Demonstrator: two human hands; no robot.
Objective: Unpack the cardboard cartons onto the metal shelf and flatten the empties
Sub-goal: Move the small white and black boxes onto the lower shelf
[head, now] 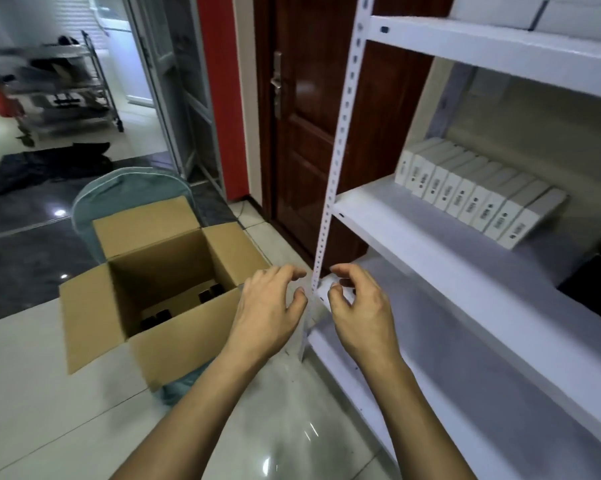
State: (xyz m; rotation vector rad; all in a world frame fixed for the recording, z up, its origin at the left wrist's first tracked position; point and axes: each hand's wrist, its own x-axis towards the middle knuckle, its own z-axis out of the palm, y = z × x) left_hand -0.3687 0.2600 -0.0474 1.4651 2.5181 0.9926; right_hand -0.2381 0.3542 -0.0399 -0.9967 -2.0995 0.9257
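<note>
Bare forearms [195, 420] reach forward, side by side. At left the open cardboard carton [174, 344] holds a few dark items [209, 294] — unpacking looks unfinished. Beside it the left hand [269, 306] and right hand [357, 313] hover empty, each grip loosely curled; next, probably a reach into the carton, then onto the metal shelf [413, 233] at right.

No text I can read, dark print on the ends of the white boxes [479, 197] on the metal shelf [378, 214], too blurred for me
</note>
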